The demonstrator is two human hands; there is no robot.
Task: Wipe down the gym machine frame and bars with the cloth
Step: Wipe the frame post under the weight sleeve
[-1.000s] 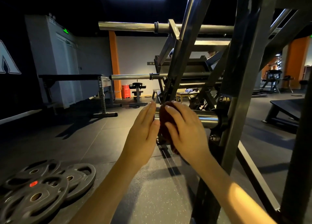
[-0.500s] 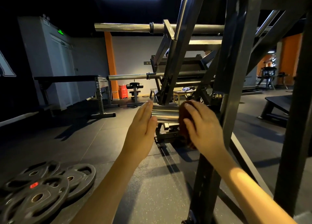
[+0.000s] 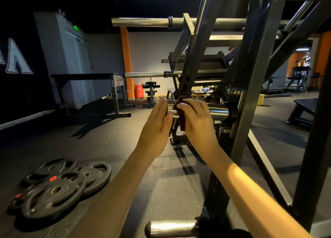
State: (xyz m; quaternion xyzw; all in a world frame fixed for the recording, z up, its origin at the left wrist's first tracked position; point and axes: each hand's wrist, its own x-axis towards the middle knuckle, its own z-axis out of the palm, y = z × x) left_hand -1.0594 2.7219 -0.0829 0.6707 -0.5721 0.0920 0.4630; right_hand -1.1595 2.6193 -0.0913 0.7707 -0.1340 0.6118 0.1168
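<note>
A chrome horizontal bar [image 3: 217,111] sticks out to the left from the dark steel frame [image 3: 250,87] of the gym machine. My right hand [image 3: 197,119] grips a dark red cloth [image 3: 180,115] wrapped over the bar near its free end. My left hand [image 3: 157,124] stands flat with straight fingers against the bar's end face. Most of the cloth is hidden under my right hand.
Two longer bars [image 3: 141,21] [image 3: 145,75] jut left higher on the frame. A short chrome peg [image 3: 172,228] sticks out low by my right arm. Several weight plates [image 3: 59,187] lie on the floor at left. A rack [image 3: 114,92] stands behind.
My right hand slid the cloth right along the bar, then back left toward the free end. My left hand stayed at the bar's end.
</note>
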